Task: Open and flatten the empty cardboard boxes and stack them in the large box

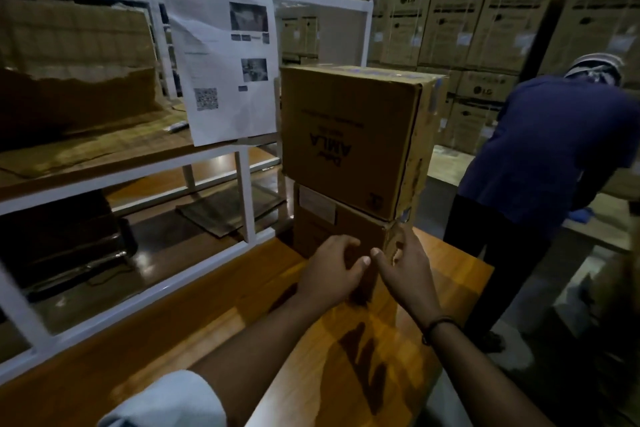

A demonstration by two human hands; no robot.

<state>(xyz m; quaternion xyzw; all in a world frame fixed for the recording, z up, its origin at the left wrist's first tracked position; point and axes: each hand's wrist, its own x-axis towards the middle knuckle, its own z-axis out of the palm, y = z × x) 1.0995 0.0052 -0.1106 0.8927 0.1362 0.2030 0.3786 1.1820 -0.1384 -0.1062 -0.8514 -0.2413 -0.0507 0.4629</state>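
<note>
Two closed cardboard boxes stand stacked on a wooden table (242, 322). The upper box (349, 139) carries upside-down printed lettering. The lower box (332, 222) has a white label on its front. My left hand (332, 270) rests against the lower box's front face with fingers spread. My right hand (405, 263) reaches to the box's right front corner, fingers apart and touching the edge. Neither hand holds anything. The bottom of the lower box is hidden behind my hands.
A white metal shelf frame (246, 191) stands at the left with a printed paper sheet (225, 62) hanging on it and cardboard (76, 55) on its shelves. A person in a blue shirt (547, 156) bends over at the right. Stacked large cartons (485, 17) fill the background.
</note>
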